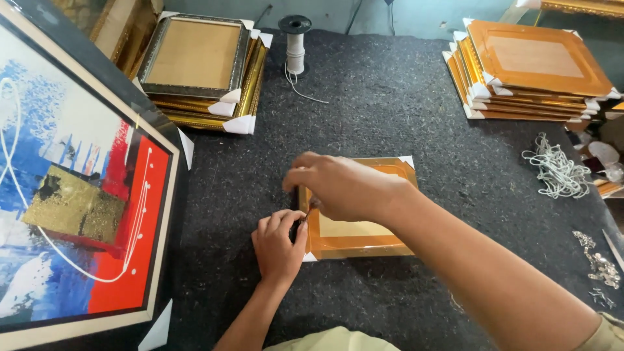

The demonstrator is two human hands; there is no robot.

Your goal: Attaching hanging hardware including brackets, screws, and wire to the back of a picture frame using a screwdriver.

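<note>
Left hand [279,244] is lying curled on the dark grey felt-covered surface [403,110], its grip pressing together against the left edge of a small orange-gold rectangular picture frame [357,237] lying face down at the middle of the surface. Whether anything small is pinched there, cannot tell. Right hand [341,185] is reaching across over the same frame, fingertips bunching together at that left edge, touching it.

Left side: a large framed abstract painting in blue, red and gold [78,188] is leaning in. Right side: tangled white cord [556,172], small metal fittings [601,263]. Far left: a stack of gold and silver frames [201,65]. Far middle: a spool of white string [295,42]. Far right: a stack of orange-gold frames [530,71].
</note>
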